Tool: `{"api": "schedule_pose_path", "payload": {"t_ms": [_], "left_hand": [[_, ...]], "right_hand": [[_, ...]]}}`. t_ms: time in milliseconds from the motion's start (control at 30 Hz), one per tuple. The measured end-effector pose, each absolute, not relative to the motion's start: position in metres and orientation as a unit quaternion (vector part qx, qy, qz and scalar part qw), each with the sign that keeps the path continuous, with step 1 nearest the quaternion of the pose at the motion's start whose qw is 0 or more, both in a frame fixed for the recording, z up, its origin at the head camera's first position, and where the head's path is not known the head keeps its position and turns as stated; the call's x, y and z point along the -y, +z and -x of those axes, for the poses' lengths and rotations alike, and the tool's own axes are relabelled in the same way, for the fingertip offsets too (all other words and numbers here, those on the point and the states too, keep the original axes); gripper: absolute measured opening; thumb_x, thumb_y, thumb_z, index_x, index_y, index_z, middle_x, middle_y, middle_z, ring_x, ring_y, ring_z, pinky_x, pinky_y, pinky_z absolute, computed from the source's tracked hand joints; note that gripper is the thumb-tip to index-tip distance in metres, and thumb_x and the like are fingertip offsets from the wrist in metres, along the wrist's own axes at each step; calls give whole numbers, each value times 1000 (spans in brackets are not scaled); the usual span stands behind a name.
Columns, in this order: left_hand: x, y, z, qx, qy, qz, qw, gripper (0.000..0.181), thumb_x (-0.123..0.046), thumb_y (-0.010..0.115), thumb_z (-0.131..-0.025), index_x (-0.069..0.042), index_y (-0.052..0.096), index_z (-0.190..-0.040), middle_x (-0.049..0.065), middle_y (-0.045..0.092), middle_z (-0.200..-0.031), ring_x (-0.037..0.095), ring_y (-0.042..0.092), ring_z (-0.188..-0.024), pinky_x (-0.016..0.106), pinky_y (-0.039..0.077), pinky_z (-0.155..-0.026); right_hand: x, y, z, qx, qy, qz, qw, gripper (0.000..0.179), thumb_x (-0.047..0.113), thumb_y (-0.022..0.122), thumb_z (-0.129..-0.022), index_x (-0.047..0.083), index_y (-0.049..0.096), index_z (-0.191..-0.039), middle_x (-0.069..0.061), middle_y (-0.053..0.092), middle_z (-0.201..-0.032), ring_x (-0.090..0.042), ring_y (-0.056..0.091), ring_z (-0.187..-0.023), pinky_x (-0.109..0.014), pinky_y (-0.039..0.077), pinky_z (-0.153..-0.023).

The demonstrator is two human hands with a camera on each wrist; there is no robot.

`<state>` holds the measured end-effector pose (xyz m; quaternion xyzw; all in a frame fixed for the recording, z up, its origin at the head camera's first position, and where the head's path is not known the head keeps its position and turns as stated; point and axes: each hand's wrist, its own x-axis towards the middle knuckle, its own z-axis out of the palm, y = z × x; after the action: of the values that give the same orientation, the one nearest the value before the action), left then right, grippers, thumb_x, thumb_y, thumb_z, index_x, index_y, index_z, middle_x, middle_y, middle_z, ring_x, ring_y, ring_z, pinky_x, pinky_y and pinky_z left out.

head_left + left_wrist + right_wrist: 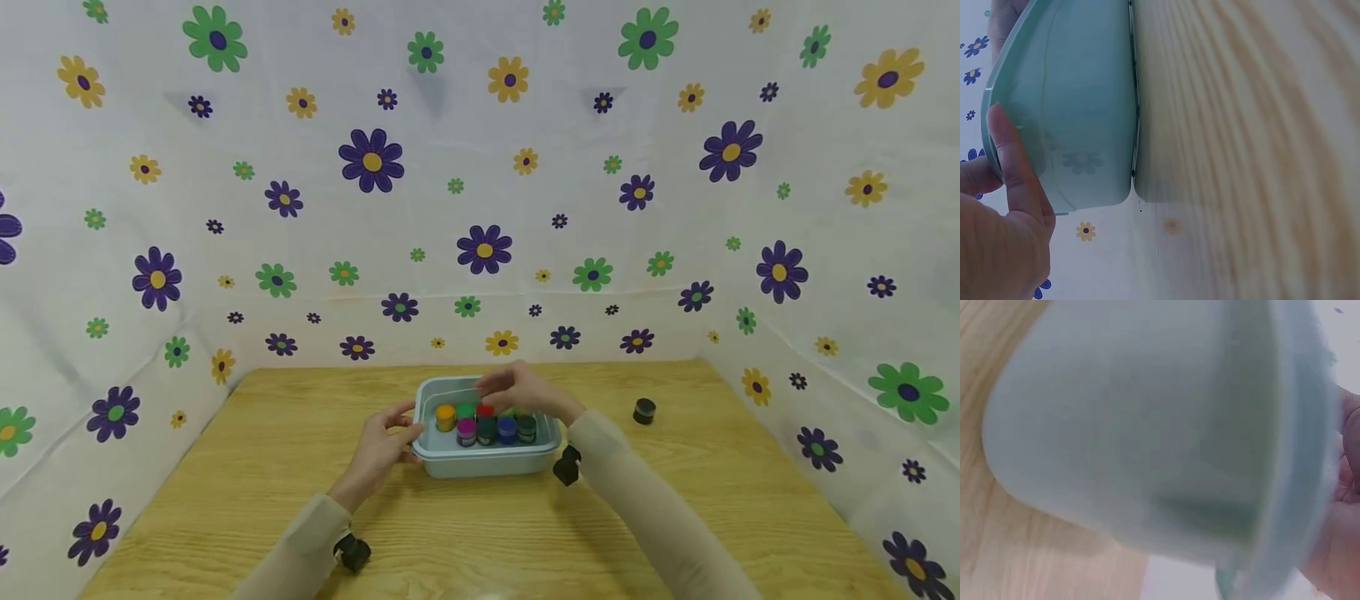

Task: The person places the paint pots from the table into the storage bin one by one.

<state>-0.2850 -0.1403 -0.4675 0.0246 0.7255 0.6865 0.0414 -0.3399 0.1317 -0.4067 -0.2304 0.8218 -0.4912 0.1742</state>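
A pale blue plastic box (487,467) stands on the wooden table with several small paint jars in it. Among them are an orange jar (446,417), a magenta jar (467,432), a red jar (485,412) and a blue jar (507,429). My left hand (386,442) holds the box's left end by the rim, as the left wrist view also shows. Over the box's right part reaches my right hand (521,390), its bent fingers above the red jar, with nothing visible between them. In the right wrist view the box wall hides most of that hand (1349,450).
A lone black jar (644,411) stands on the wooden table (480,542), right of the box. White flower-print cloth (465,208) hangs behind the table and along both sides. Each wrist carries a small black camera (352,552).
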Motion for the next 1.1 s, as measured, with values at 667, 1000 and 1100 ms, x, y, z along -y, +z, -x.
{"api": "schedule_pose_path", "payload": {"t_ms": [667, 1000, 1100], "left_hand": [[141, -469, 284, -726, 686, -21, 36, 49, -3, 65, -93, -7, 53, -140, 14, 48, -106, 19, 60, -70, 33, 61, -57], [142, -468, 286, -728, 684, -16, 45, 52, -4, 66, -92, -4, 50, -142, 13, 48, -106, 18, 60, -70, 34, 61, -58], [141, -468, 285, -730, 682, -16, 40, 51, -5, 66, -92, -6, 52, -141, 13, 48, -106, 18, 61, -69, 34, 61, -58]], "right_hand": [[-213, -420, 332, -804, -552, 193, 108, 38, 13, 63, -96, -2, 58, -130, -27, 62, -126, -30, 65, -106, -42, 58, -89], [-250, -425, 331, -827, -513, 203, 110, 31, 20, 66, -95, 0, 65, -119, -15, 68, -113, -23, 64, -96, -46, 57, -88], [-267, -426, 328, -838, -502, 185, 107, 30, 21, 66, -94, 1, 65, -117, -9, 68, -110, -18, 62, -93, -41, 57, -85]]}}
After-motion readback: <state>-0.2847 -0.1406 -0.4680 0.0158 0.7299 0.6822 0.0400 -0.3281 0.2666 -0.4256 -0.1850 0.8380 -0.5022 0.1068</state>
